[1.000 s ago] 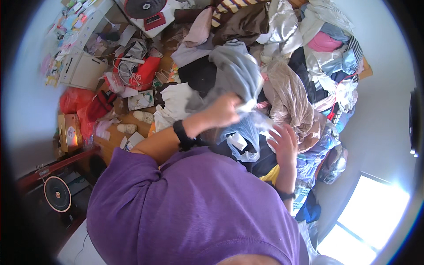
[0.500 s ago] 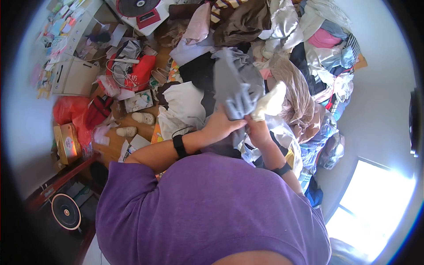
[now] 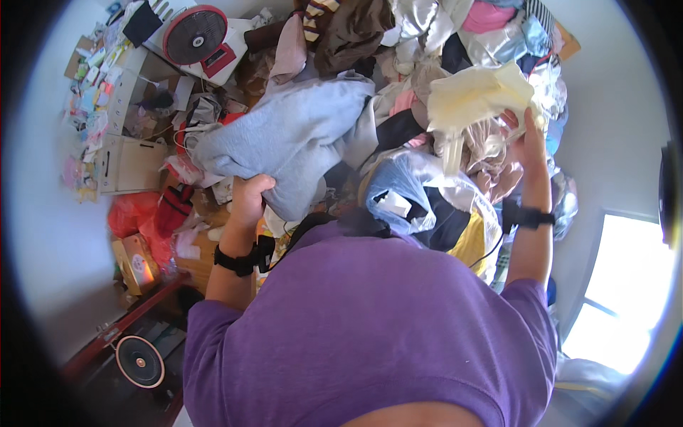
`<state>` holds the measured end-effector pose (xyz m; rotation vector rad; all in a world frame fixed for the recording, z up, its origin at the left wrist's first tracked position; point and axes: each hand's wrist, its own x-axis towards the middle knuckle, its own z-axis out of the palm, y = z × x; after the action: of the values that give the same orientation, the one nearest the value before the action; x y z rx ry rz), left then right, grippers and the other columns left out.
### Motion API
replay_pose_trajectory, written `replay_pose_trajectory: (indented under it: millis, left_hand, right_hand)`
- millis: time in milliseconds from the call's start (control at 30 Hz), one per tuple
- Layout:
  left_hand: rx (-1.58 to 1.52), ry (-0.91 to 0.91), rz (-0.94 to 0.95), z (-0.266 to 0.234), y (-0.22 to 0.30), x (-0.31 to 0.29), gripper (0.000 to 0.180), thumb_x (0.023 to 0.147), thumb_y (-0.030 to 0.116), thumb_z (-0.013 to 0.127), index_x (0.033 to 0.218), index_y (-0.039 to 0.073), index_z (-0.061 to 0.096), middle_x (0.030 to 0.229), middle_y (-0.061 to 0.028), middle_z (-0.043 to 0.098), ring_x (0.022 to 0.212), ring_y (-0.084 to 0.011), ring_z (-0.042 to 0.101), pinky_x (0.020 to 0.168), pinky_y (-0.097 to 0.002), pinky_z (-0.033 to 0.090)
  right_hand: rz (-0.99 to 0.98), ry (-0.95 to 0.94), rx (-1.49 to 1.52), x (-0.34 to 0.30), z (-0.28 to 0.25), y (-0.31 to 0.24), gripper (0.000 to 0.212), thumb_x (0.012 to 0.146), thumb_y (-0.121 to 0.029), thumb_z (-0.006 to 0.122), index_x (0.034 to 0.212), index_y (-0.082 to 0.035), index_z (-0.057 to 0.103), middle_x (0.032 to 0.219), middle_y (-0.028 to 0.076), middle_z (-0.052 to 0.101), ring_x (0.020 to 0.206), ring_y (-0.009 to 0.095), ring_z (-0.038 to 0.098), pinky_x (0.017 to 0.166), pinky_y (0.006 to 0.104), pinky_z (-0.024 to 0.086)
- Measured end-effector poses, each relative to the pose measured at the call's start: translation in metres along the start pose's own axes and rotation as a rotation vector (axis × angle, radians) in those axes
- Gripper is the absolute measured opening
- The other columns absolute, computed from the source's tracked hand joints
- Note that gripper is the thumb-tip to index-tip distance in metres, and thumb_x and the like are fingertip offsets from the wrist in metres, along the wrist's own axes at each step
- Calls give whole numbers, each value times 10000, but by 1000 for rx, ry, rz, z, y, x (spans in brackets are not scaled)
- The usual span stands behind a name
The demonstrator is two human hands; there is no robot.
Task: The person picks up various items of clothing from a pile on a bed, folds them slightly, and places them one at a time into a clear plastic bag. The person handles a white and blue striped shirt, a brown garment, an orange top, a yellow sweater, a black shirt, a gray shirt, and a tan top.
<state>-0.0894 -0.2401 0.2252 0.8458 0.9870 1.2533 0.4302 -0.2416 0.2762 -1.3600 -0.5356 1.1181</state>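
A large grey garment (image 3: 292, 128) is spread out in the air at the left. Its near edge is gripped in my left hand (image 3: 249, 199), thumb on top. At the right, my right hand (image 3: 528, 146) has its fingers closed on a pale yellow, thin, crumpled piece (image 3: 480, 96); whether that is cloth or plastic I cannot tell. Strips of it dangle down. Between my hands, close to my body, lie a bluish plastic bag (image 3: 391, 181) and a clear bag (image 3: 469, 238) with dark and yellow cloth inside.
Heaped clothes (image 3: 356, 32) fill the far side, with a striped piece (image 3: 320, 18) and a pink one (image 3: 487, 16). To the left are a fan (image 3: 196, 39), a white cabinet (image 3: 135, 167), red bags (image 3: 135, 213) and a carton (image 3: 135, 263). A bright window (image 3: 626, 285) is at the right.
My hands have moved apart from close together in the middle. The grey garment has swung left with my left hand and opened out. The pale yellow piece has gone right and spread.
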Motion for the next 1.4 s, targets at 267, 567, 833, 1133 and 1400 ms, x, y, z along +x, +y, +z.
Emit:
replay_pose_trajectory:
  millis: [267, 567, 833, 1133, 1400]
  left_hand:
    - [306, -325, 218, 39, 72, -29, 614, 593, 52, 598, 1176, -63, 443, 1123, -140, 540, 1021, -224, 521, 898, -336, 378]
    - [655, -599, 471, 96, 148, -46, 556, 578, 74, 663, 1098, -57, 517, 1052, -136, 582, 936, -212, 565, 859, -317, 403]
    - [943, -621, 665, 105, 175, -9, 289, 483, 74, 580, 753, -26, 548, 685, -97, 549, 615, -129, 503, 602, -268, 407]
    - [1066, -647, 517, 110, 180, 17, 249, 550, 46, 550, 786, -29, 569, 675, -103, 570, 590, -141, 540, 579, -264, 432]
    - [971, -1748, 273, 158, 165, -54, 240, 563, 177, 660, 687, 25, 521, 576, -127, 510, 530, -303, 532, 503, -374, 427]
  right_hand:
    - [-493, -199, -823, -58, 87, 32, 620, 668, -98, 691, 1223, -40, 422, 1200, 125, 470, 1105, 213, 443, 919, 325, 359]
    - [-556, -922, -876, -124, 159, 66, 599, 689, -229, 701, 1193, -16, 458, 1166, 176, 500, 1067, 282, 487, 912, 348, 372]
    - [73, -965, -427, -119, 143, 37, 380, 669, -111, 732, 974, -14, 527, 793, 39, 553, 756, 152, 533, 718, 286, 426]
    - [-292, -684, -539, -115, 137, 20, 112, 674, -17, 541, 784, 2, 534, 687, 22, 499, 694, 70, 466, 606, 239, 398]
    - [-596, -782, -286, -112, 170, -24, 273, 802, -172, 456, 1000, -7, 545, 1144, 131, 512, 1078, 237, 461, 949, 352, 314]
